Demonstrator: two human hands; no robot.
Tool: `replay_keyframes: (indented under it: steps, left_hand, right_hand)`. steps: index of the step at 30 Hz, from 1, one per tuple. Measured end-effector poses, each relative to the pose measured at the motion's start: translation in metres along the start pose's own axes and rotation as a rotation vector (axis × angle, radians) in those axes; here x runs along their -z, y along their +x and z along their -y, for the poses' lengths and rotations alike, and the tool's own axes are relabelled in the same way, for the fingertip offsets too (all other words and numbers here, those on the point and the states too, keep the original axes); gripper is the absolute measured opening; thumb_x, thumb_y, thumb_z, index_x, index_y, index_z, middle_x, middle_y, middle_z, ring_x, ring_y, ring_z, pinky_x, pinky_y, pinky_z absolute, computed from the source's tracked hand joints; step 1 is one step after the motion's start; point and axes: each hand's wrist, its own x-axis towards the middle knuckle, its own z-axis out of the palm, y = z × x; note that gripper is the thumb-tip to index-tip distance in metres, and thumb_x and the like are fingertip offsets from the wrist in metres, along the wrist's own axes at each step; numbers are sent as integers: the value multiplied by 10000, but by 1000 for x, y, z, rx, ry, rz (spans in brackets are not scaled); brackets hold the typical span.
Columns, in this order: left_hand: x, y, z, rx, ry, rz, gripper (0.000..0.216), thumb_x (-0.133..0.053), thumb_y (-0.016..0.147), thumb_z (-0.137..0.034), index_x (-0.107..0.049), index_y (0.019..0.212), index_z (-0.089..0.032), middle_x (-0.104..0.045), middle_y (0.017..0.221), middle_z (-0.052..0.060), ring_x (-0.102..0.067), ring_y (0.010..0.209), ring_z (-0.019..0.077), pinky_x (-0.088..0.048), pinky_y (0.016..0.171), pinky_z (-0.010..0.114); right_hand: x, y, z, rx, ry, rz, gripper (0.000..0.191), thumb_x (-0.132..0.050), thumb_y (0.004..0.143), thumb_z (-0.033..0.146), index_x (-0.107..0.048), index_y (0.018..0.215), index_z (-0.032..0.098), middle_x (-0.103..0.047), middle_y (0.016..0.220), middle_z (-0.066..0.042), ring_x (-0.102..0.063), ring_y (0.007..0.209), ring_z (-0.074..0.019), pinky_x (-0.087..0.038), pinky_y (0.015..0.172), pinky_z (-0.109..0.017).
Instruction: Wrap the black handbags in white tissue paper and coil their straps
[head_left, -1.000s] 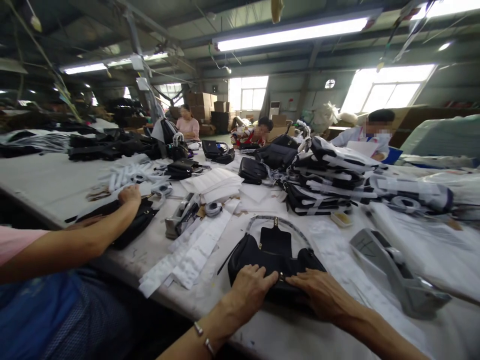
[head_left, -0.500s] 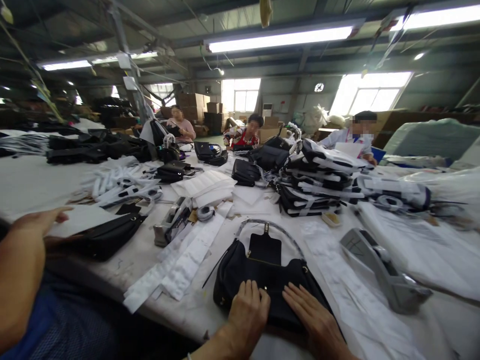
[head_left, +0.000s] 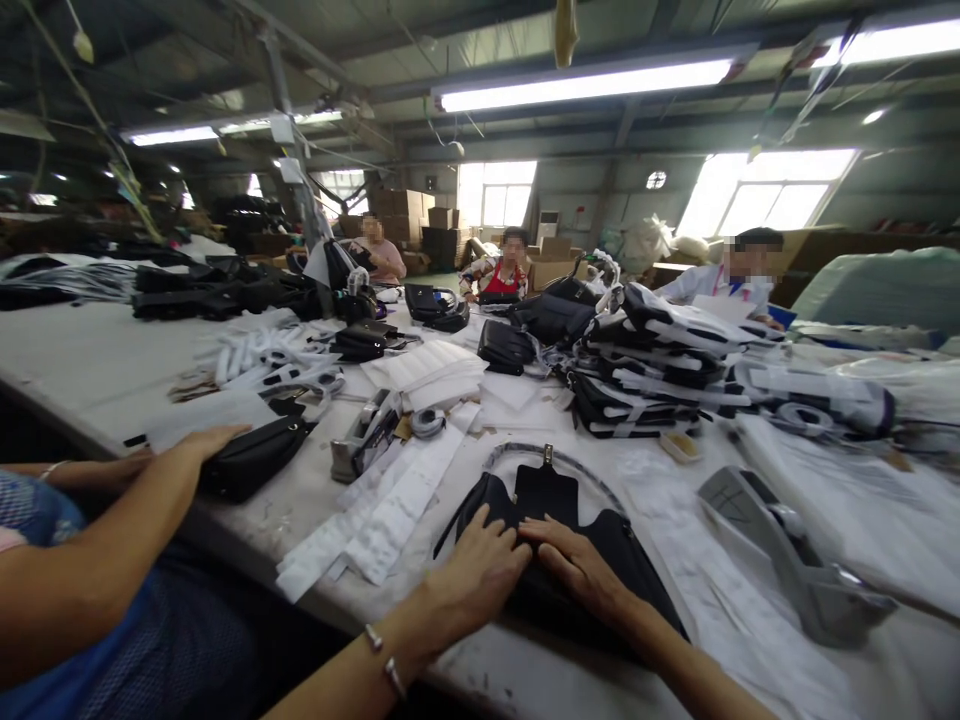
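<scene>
A black leather handbag (head_left: 630, 560) with an open flap and a wrapped handle lies on the white table (head_left: 97, 365) in front of me. My left hand (head_left: 480, 570) rests on the bag's left part, fingers stretched out and pressing flat. My right hand (head_left: 577, 565) lies beside it on the bag's middle, fingers also flat and apart. Neither hand holds anything.
A co-worker's arm (head_left: 112, 540) at my left reaches to another black bag (head_left: 251, 460). White paper strips (head_left: 397, 495), a tape dispenser (head_left: 364, 435) and a grey dispenser (head_left: 787, 550) lie near. Stacked wrapped bags (head_left: 652, 370) sit behind. Three people sit at the far side.
Both my hands slid forward over the bag toward its flap. The co-worker's hand moved from the white sheet to the black bag at left.
</scene>
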Motion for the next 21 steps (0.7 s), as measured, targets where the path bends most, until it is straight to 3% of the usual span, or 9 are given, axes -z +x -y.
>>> replay_keyframes:
  steps: [2,4,6,8,12,15,18,21]
  left_hand:
    - [-10,-5,7,41,50,-13,219,-523,946,-207,-609,1145,-180,-683,1073,90,-654,998,248,-506,930,443]
    - [-38,-9,8,76,108,-116,237,-493,959,-182,-603,1169,-164,-682,1104,114,-664,995,246,-541,850,384]
    - [-67,-13,6,93,167,-300,269,-462,968,-160,-601,1198,-152,-670,1171,136,-647,1076,255,-529,908,390]
    - [-83,-18,5,125,184,-401,288,-430,974,-147,-608,1201,-142,-656,1219,138,-617,1152,250,-496,983,396]
    - [-63,-25,17,124,156,-310,346,-442,967,-162,-584,1281,-178,-591,1345,119,-523,1281,243,-396,1101,423]
    - [-48,-29,24,266,151,-218,389,-503,932,-167,-585,1303,-247,-544,1401,127,-490,1308,303,-379,1095,507]
    - [-62,-38,17,305,188,-274,401,-496,927,-145,-587,1303,-252,-617,1308,121,-591,1189,281,-465,1022,442]
    - [-85,-47,6,232,251,-403,415,-455,959,-201,-533,1364,-251,-655,1250,104,-629,1125,265,-521,946,379]
  right_hand:
    - [1,-5,2,14,-36,-18,530,-430,974,567,-602,1326,210,-587,1370,-122,-489,1326,-287,-285,1162,-563]
    - [1,-7,9,76,-117,4,586,-512,929,592,-573,1358,198,-569,1386,-142,-475,1336,-307,-279,1162,-571]
    - [0,-5,17,131,-194,45,627,-570,894,600,-549,1384,208,-552,1403,-145,-469,1339,-316,-258,1167,-580]
    - [0,-2,21,145,-231,83,650,-587,882,602,-523,1407,224,-531,1426,-140,-452,1352,-317,-239,1173,-584]
    - [0,4,16,70,-204,137,652,-546,904,615,-463,1449,266,-423,1512,-120,-334,1426,-311,-181,1185,-594]
    - [1,3,11,8,-186,163,607,-536,905,623,-512,1412,289,-371,1545,-102,-263,1454,-319,-137,1185,-612]
    - [2,-4,13,-23,-173,180,570,-553,896,620,-572,1361,291,-417,1518,-106,-291,1441,-335,-138,1181,-624]
    - [8,-5,24,-7,-160,222,662,-583,876,616,-476,1442,288,-379,1535,-124,-283,1442,-345,-199,1172,-613]
